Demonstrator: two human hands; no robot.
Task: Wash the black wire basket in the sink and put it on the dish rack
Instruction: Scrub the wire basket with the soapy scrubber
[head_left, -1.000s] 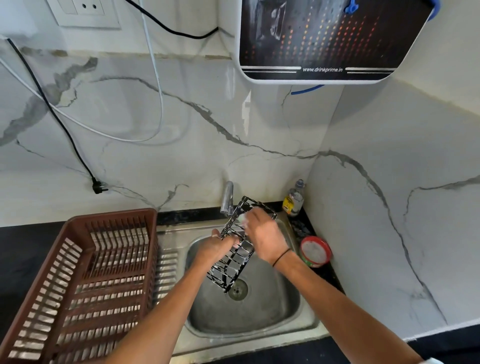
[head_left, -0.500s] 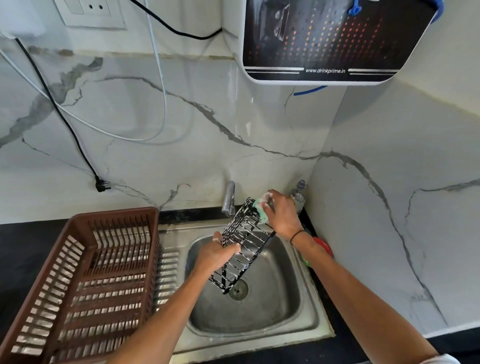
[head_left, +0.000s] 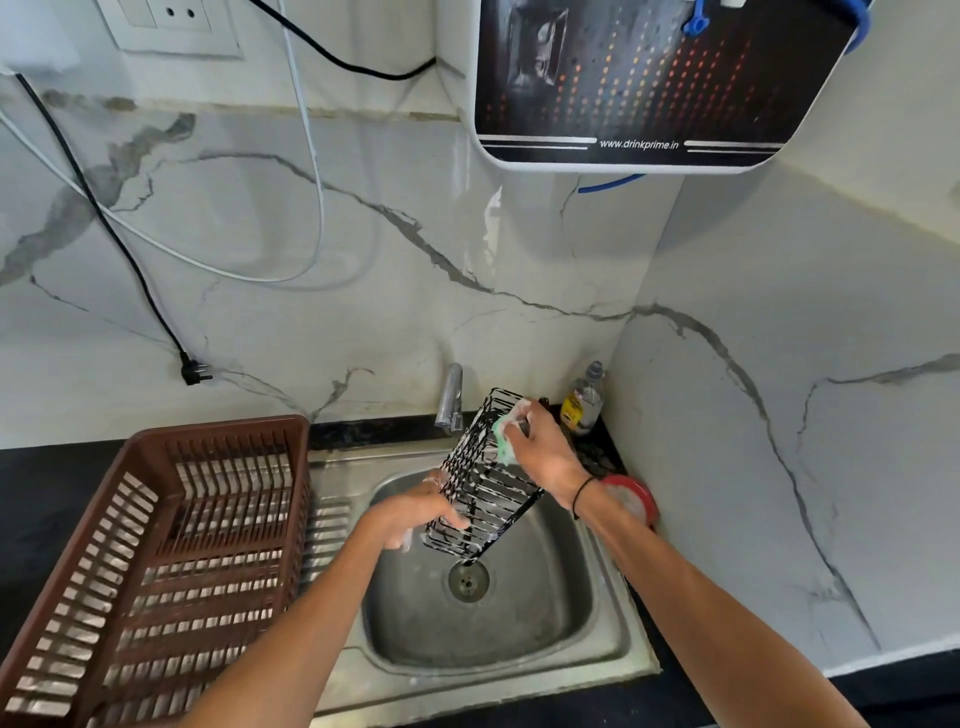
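Right now the black wire basket (head_left: 480, 480) hangs over the steel sink (head_left: 613, 639), tilted: long axis runs from its low corner just above the drain (head_left: 468, 581) up & away toward the tap (head_left: 451, 399) and the back-right corner. Soap suds on the wires.

Left hand (head_left: 415, 514) grips the lower-left side, fingers curled round the wire frame. Right hand (head_left: 543, 452) sits at the upper end, pinching a green sponge (head_left: 503, 441) against the top rim. So scrubbing looks mid-way; rinse not yet done, I'd judge.

Brown plastic dish rack (head_left: 156, 561) stands on the counter to the left of the sink, just beside the drainboard, i.e. on the left hand's side. That hand is nearer, so the basket would prob. swing left w/ its long axis turned along the rack.

Behind the right wrist: a dish-soap bottle (head_left: 584, 400) w/ yellow label, text too small to read, and a red round tub (head_left: 636, 501). On the wall above, a water purifier (head_left: 649, 83) reads "www.drinkprime.in".
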